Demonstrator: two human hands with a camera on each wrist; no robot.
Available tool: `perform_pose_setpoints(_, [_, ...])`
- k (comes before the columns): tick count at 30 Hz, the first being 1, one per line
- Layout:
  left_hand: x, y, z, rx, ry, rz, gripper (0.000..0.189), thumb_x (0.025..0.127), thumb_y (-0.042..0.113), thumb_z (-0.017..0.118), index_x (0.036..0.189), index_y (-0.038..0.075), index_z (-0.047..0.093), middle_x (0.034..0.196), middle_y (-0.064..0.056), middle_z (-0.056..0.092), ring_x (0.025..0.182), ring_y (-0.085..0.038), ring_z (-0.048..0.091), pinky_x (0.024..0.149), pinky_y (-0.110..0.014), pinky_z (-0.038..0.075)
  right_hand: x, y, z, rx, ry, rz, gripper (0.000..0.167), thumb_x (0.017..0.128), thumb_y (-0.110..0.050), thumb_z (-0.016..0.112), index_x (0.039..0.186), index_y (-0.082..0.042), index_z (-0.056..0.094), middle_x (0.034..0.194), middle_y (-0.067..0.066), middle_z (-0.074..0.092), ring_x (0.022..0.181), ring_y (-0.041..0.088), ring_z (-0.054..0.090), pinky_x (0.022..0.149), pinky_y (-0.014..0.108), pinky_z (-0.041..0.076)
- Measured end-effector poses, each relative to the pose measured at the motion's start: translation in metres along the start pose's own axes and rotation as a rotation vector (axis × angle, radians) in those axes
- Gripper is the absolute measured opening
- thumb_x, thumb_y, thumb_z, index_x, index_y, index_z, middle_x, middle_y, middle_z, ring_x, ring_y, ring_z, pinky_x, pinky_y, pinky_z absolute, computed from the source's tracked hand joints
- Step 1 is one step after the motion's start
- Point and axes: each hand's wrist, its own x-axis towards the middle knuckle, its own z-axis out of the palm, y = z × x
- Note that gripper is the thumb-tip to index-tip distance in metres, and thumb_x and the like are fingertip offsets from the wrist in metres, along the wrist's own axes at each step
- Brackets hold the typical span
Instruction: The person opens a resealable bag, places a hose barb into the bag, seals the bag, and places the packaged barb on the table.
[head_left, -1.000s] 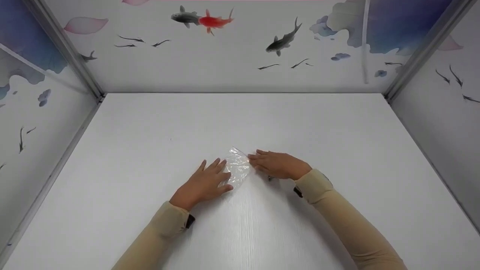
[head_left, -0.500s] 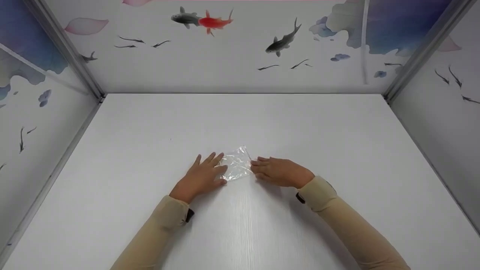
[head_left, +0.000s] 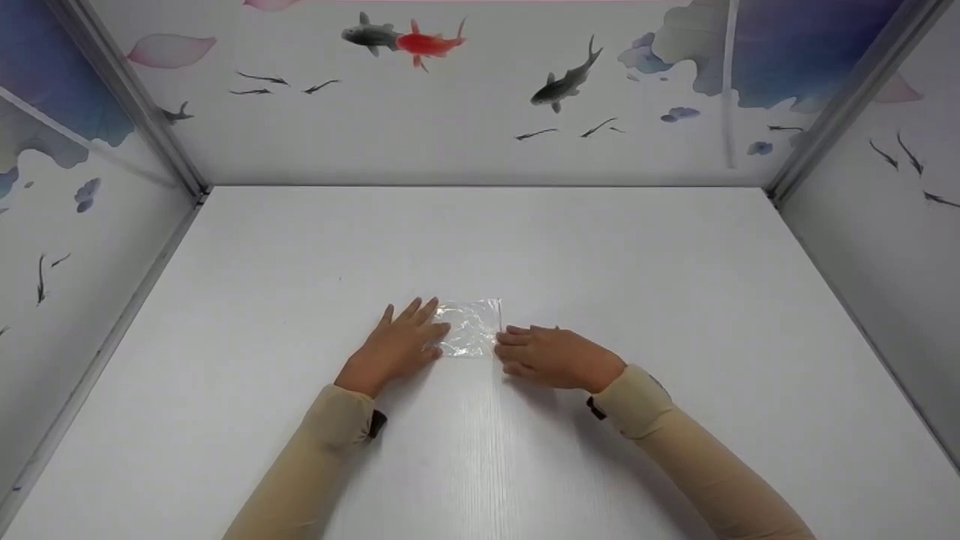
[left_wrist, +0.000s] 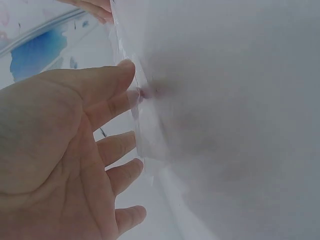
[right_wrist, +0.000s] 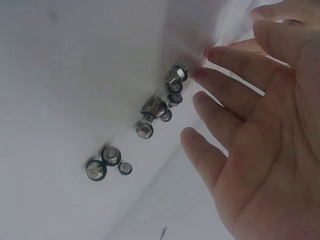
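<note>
A small clear plastic bag [head_left: 471, 330] lies flat and squared up on the white table, its right edge showing a straight seam-like line. My left hand [head_left: 397, 345] has spread fingers, and its fingertips touch the bag's left edge. At the opposite edge, the extended fingertips of my right hand [head_left: 559, 356] rest on the lower right side of the bag. The right wrist view shows several small shiny metal pieces [right_wrist: 152, 107] on the table by that hand's palm side. In the head view my right hand hides nearly all of them.
Printed panels with fish and petals close off the back [head_left: 480, 150], left [head_left: 90, 247] and right of the white tabletop [head_left: 487, 232]. Grey metal posts stand in the back corners. A tiny dark speck [head_left: 340, 279] is on the table left of the bag.
The bag has turned from a tilted position to lie square with the table. My left hand has shifted a little left and away from me; my right hand has come nearer to me.
</note>
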Motion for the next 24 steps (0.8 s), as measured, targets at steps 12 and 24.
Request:
perform_pose_setpoints(12, [-0.001,0.0,-0.005,-0.095,-0.043,-0.024,0.046,0.099,0.023,0.052,0.144,0.019,0.046,0.16,-0.008,0.018,0.149,-0.028,0.011,0.116,-0.057,0.005,0.006,0.002,0.002,0.066,0.087,-0.07,0.038,0.103,-0.028,0.044,0.133,-0.009,0.057,0.14,0.009,0.053,0.134,0.028,0.044,0.107,0.044,0.039])
perform_pose_setpoints(24, [0.007,0.004,-0.004,-0.132,0.125,0.011,0.037,0.099,0.031,0.052,0.129,0.011,0.059,0.149,-0.013,0.041,0.142,-0.033,0.03,0.115,-0.056,0.016,0.014,0.016,0.001,0.347,0.22,-0.045,0.026,0.096,-0.013,0.059,0.119,-0.004,0.066,0.121,0.01,0.066,0.11,0.024,0.063,0.096,0.038,0.048])
